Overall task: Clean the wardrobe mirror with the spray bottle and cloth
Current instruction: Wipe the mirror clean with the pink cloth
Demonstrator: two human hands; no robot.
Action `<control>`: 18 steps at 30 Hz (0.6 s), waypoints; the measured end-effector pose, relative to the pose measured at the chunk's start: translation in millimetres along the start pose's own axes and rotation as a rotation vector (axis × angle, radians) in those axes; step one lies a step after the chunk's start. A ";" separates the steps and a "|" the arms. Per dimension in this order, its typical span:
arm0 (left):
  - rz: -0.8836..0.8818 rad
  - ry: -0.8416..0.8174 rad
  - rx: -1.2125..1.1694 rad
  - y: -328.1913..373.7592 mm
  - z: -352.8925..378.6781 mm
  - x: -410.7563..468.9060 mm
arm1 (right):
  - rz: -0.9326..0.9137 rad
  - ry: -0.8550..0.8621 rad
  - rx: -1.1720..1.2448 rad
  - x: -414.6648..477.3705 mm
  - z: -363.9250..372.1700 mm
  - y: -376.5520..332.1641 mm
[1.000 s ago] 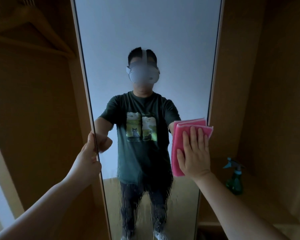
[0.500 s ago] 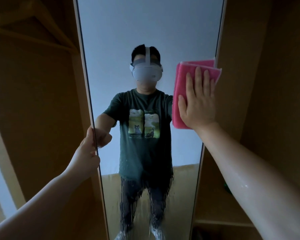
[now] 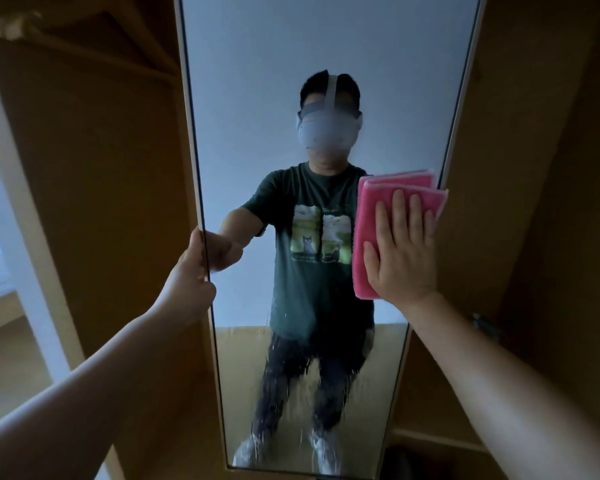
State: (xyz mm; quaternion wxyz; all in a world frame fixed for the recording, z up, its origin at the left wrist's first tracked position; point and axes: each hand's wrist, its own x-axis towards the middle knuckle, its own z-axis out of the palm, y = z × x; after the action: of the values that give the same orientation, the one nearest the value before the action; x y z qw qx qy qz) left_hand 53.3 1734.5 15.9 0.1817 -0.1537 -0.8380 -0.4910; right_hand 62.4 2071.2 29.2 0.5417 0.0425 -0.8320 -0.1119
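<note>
Pink cloth [image 3: 378, 220], folded, sits flat on the mirror [image 3: 326, 81] glass at roughly 3 o'clock of the pane, with its right edge touching the mirror's right frame. Right hand [image 3: 400, 254] is spread flat over it, fingers straight and pointing to 12, palm pressing. It is not gripping, so only pressure holds the cloth to the glass. Left hand [image 3: 187, 278] is at 9 o'clock, curled round the mirror's left edge with the thumb on the front, bracing the panel. The mirror's long axis runs 12 to 6. The upper glass looks clear, and wet streaks [image 3: 291, 393] of spray cover the lower part, at about 7 o'clock from the cloth. My read is that wiping is mid-way and the bottom band is not yet done. The key relation is that the wet area lies below and left of the cloth hand, so the likely next stroke runs along the long axis toward 6, then across. The right hand is the working one, since the left is committed to the edge. There is a dim shape at 4 o'clock in the wardrobe [image 3: 551, 168], possibly the spray bottle, but I can't tell for sure.
</note>
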 end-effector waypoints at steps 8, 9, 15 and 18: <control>0.024 0.016 -0.070 -14.7 9.9 -0.2 | -0.111 -0.014 0.042 -88.0 40.2 -18.2; 0.021 0.014 -0.071 -20.6 13.0 -2.7 | -0.117 -0.009 0.045 -89.6 40.4 -18.5; 0.001 -0.024 -0.134 -54.6 32.0 -21.7 | -0.130 -0.011 0.047 -93.7 42.1 -18.0; -0.036 -0.061 -0.125 -64.9 30.5 -23.5 | -0.114 -0.031 0.049 -95.4 41.0 -20.2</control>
State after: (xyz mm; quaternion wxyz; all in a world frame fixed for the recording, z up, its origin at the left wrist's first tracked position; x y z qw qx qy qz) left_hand 41.1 1728.9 -58.4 0.1374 -0.1647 -0.8133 -0.5408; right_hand 63.2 2075.7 -76.5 0.5202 0.1012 -0.8391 -0.1228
